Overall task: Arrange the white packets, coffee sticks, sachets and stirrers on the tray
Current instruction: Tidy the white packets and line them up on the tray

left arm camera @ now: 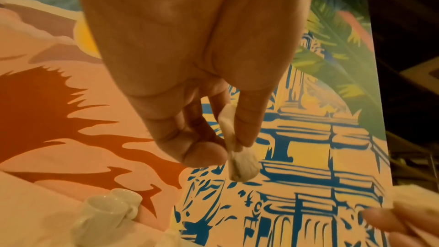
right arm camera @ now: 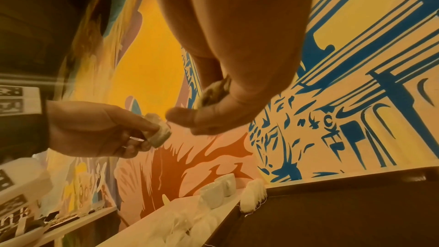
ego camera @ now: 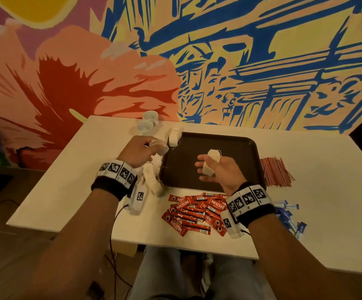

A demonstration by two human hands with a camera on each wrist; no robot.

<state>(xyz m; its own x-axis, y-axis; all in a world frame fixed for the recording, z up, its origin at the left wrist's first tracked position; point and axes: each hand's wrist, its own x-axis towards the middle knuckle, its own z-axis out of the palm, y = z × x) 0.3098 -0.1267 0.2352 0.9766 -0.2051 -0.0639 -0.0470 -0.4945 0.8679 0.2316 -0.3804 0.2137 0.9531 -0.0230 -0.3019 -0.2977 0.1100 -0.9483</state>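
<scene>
Dark brown tray [ego camera: 236, 146] with rounded corners, flat on the white table, bare inside. White packets — one stack [ego camera: 174, 137] at the tray's far left corner, a loose heap [ego camera: 152, 176] just left of its edge, one [ego camera: 160, 146] pinched in the air, another [ego camera: 211, 162] held above the tray. Red coffee sticks [ego camera: 194, 213] scattered near the front rim. Red stirrers [ego camera: 276, 172] fanned right of the tray; blue sachets [ego camera: 288, 215] nearer, well right.
</scene>
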